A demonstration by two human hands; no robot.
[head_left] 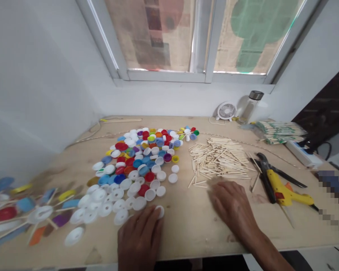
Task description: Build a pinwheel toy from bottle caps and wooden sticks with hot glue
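Observation:
My left hand [141, 237] rests low on the wooden table, fingers together, with a white bottle cap [159, 212] at its fingertips. Just beyond it spreads a large heap of bottle caps [143, 170] in white, blue, red and other colours. My right hand [233, 207] is over the table in front of a pile of short wooden sticks [220, 158]; its fingertips are blurred, so whether they hold a stick does not show. At the far left sits a wheel-like piece [41, 214], made of a white disc with sticks and coloured caps around it.
Right of the sticks lie a yellow glue gun [289, 194] and black-handled pliers [267, 177]. Behind stand a small white fan [226, 111], a glass bottle [250, 109], bagged sticks [281, 131] and a power strip [305, 154]. A smaller cap-and-stick piece [188, 133] lies behind the caps.

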